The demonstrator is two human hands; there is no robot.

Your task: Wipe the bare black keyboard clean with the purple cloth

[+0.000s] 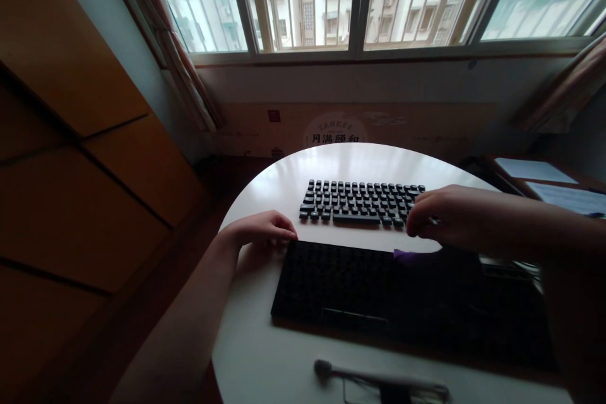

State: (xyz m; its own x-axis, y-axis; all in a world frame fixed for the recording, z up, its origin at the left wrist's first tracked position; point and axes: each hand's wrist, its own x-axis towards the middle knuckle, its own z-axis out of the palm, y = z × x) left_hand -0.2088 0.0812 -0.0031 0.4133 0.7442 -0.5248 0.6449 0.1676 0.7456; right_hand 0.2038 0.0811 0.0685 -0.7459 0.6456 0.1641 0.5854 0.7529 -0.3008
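My left hand [269,228] rests on the white table, fingers bent and close together, their tips at the back left corner of a black keyboard [341,278]. Behind the keyboard, loose black keycaps [357,199] stand in rows, laid out like a keyboard with a long space bar [356,219]. Over the right end of these rows is my right hand [430,218], its fingers pinched together. Whatever it may hold is too small or hidden to make out. Something purple, perhaps a cloth [408,256], lies at the keyboard's back edge. My right forearm hides part of the keyboard's right side.
A dark-headed brush [379,377] lies near the round white table's [265,353] front edge, beside a thin wire-like item. Papers [534,170] lie on a brown surface at the right. An orange-brown cabinet [71,214] stands left; a barred window [303,0] is ahead.
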